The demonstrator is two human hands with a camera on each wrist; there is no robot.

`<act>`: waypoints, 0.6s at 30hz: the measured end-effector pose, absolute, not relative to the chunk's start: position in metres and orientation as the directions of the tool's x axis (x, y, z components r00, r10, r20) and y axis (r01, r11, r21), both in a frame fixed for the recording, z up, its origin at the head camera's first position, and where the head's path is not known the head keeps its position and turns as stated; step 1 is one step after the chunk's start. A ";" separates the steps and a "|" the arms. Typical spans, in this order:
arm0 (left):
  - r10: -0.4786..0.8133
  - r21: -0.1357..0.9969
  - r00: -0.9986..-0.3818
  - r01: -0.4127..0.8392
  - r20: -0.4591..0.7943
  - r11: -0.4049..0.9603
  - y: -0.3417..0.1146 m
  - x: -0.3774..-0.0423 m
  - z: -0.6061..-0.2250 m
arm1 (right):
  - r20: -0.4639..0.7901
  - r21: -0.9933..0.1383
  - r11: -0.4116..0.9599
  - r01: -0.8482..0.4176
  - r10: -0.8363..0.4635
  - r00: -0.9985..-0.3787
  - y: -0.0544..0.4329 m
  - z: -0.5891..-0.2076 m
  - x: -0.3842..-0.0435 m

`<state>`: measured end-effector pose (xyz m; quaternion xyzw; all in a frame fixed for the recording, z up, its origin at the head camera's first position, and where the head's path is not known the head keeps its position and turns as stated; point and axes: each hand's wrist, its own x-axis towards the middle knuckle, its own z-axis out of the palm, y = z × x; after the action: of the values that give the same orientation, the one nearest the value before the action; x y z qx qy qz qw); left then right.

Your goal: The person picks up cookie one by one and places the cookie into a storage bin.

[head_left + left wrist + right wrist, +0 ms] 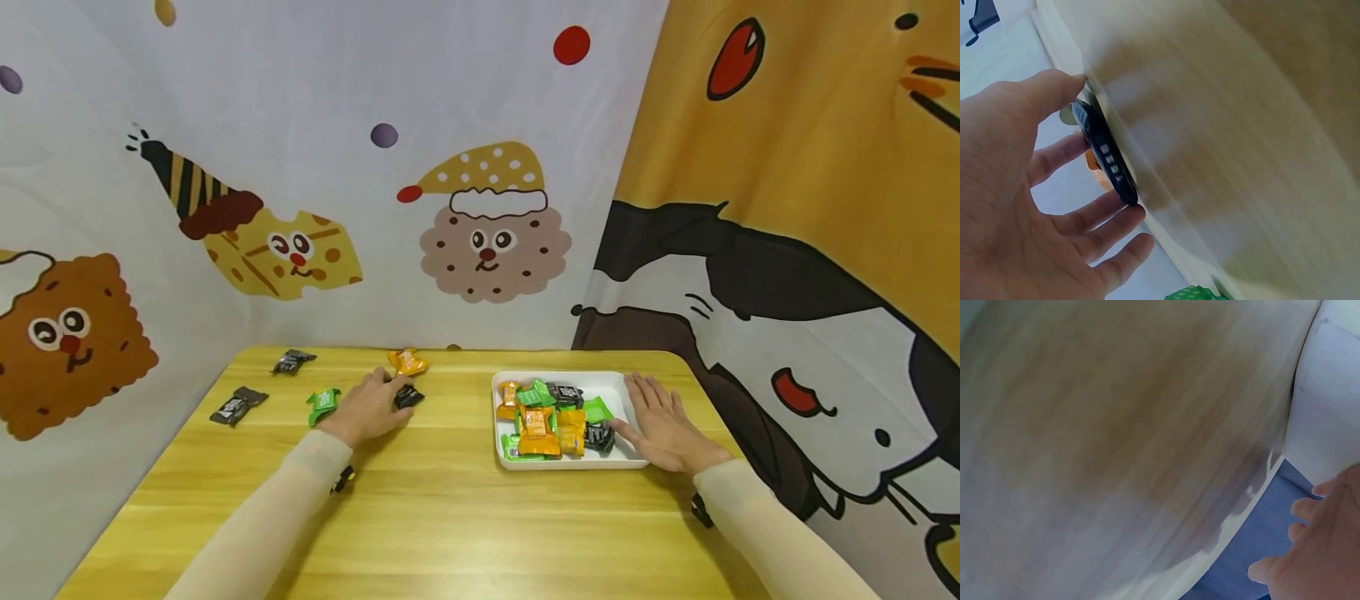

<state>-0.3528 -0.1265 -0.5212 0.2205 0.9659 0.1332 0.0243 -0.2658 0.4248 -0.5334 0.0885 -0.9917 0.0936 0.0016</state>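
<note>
My left hand (369, 408) is low over the table, thumb and fingers around a small black-wrapped candy (408, 396). In the left wrist view the thumb lies by one end of that candy (1107, 153) and fingertips meet its other side, close to the tabletop. My right hand (671, 425) rests with straight fingers along the right rim of a white tray (573, 465), the thumb reaching over its inside. Orange, green, yellow and black wrapped candies (538, 429) fill the tray's left and middle. The right wrist view has the fingers (1307, 509) beside the tray's white side (1329, 406).
Left of the tray lie an orange candy (408, 362) near the back edge, a green candy (323, 405) by the left wrist, and two black candies, one farther back (292, 362) and one nearer (238, 406). A printed curtain (315, 75) hangs behind the wooden table (450, 533).
</note>
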 end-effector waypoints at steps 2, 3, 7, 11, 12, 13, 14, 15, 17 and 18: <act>0.429 0.292 -0.903 0.411 0.002 0.864 -0.125 -0.353 -0.522 | 0.024 -0.190 0.965 -0.179 -0.178 -0.984 0.424 -0.533 -0.265; 0.428 0.302 -0.904 0.408 -0.001 0.861 -0.125 -0.353 -0.522 | 0.028 -0.190 0.965 -0.181 -0.179 -0.984 0.424 -0.533 -0.264; 0.434 0.318 -0.901 0.410 -0.003 0.855 -0.126 -0.352 -0.521 | 0.036 -0.193 0.964 -0.184 -0.180 -0.983 0.421 -0.533 -0.264; 0.446 0.306 -0.895 0.427 0.008 0.851 -0.125 -0.352 -0.521 | 0.035 -0.196 0.964 -0.181 -0.178 -0.983 0.421 -0.534 -0.264; 0.448 0.304 -0.894 0.429 0.010 0.850 -0.125 -0.352 -0.521 | 0.036 -0.198 0.963 -0.182 -0.179 -0.983 0.421 -0.534 -0.264; 0.447 0.305 -0.894 0.429 0.012 0.850 -0.125 -0.352 -0.520 | 0.037 -0.198 0.963 -0.183 -0.179 -0.983 0.421 -0.534 -0.264; 0.446 0.305 -0.895 0.428 0.012 0.850 -0.125 -0.352 -0.520 | 0.037 -0.196 0.963 -0.183 -0.179 -0.983 0.421 -0.534 -0.264; 0.445 0.307 -0.895 0.427 0.012 0.851 -0.125 -0.352 -0.520 | 0.036 -0.195 0.964 -0.181 -0.178 -0.983 0.422 -0.534 -0.264; 0.443 0.313 -0.896 0.425 0.013 0.849 -0.125 -0.353 -0.520 | 0.043 -0.192 0.964 -0.186 -0.181 -0.983 0.423 -0.534 -0.264; 0.442 0.315 -0.897 0.424 0.013 0.849 -0.124 -0.354 -0.520 | 0.039 -0.192 0.964 -0.183 -0.179 -0.983 0.423 -0.534 -0.265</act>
<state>-0.3538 -0.1244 -0.5195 0.2253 0.9611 0.1570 0.0302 -0.2648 0.4229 -0.5339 0.0914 -0.9910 0.0976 0.0105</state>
